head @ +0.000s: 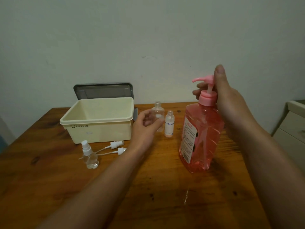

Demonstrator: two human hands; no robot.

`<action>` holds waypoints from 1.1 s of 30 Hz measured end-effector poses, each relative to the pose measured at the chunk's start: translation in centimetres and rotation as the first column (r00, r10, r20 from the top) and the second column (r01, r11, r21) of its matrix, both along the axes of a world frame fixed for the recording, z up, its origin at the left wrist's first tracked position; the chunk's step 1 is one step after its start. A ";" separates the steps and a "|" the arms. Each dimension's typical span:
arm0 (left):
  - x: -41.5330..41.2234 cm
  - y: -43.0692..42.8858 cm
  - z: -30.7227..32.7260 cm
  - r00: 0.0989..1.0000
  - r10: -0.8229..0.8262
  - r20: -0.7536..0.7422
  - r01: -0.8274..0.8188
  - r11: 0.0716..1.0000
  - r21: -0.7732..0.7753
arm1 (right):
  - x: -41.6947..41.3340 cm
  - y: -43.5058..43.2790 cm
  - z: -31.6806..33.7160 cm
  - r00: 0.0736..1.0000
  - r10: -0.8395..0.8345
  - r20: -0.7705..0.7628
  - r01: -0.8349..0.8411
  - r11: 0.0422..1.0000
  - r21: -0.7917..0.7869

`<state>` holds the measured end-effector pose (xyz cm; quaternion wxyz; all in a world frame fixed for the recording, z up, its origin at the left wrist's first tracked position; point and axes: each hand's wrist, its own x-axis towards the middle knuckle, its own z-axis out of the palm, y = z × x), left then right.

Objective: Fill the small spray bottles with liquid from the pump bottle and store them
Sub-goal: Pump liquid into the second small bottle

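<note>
On the wooden bench (148, 187) we have the pink pump bottle (201, 134) standing upright at the right, nearly full of pink liquid. Our right hand (226, 98) grips it at the neck: the fingers curl round the pump stem from behind, and the thumb sticks up past the pink pump head (203, 79), whose spout points left.

Our left hand (145, 126) holds 1 clear bottle (159, 111), uncapped and upright, with the fingers curled round its body. We cannot tell whether its base touches the bench. Just to its right stands 1 labelled bottle (169, 124), also uncapped, between the clear bottle and the pump bottle.

Nearer to us on the left, 1 capped spray bottle (89, 156) stands upright with its white sprayer on. 2 loose spray caps (115, 144) with thin tubes lie on the bench just beside it.

Behind them sits the open cream box (99, 128). Its grey lid (103, 90) stands upright behind it, by the wall.
</note>
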<state>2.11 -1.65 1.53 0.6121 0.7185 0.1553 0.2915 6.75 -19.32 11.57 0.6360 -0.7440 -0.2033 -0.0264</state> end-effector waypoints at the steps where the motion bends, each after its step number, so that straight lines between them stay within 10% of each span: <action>1: -0.3 -0.3 0.6 0.999 -0.024 0.027 0.024 1.000 0.007 | 0.1 0.0 -0.1 1.000 0.012 -0.021 -0.012 1.000 -0.004; 33: -0.9 -3.4 5.2 0.923 -0.317 0.216 0.322 0.947 0.013 | 1.3 0.1 0.7 0.942 0.232 -0.241 -0.211 0.971 0.109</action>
